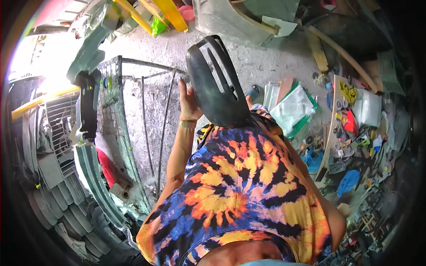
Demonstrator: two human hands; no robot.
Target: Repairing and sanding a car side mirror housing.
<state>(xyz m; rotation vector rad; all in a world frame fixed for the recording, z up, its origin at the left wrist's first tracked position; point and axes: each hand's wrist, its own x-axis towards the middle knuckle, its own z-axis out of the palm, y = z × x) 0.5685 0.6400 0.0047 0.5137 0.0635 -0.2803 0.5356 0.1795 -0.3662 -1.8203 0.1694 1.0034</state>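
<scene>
A black, curved part with long slots (204, 84) stands at a tilt in front of my torso, its lower end by my colorful tie-dye shirt. My left hand (189, 104) is at the part's left edge, thumb raised, the other fingers partly hidden, so I cannot tell whether it grips it. My right hand is out of sight behind the part or my body; only my right arm (333, 221) shows at the lower right. A sandalled foot (253, 93) shows beyond the part.
A metal frame (120, 88) and a long grey-green curved piece (91, 173) stand at my left, beside stacked panels (62, 199). Plastic sheets (293, 108), a board with tools (330, 133) and piled odds and ends lie right. Yellow bars (173, 13) and a translucent panel (239, 22) are ahead.
</scene>
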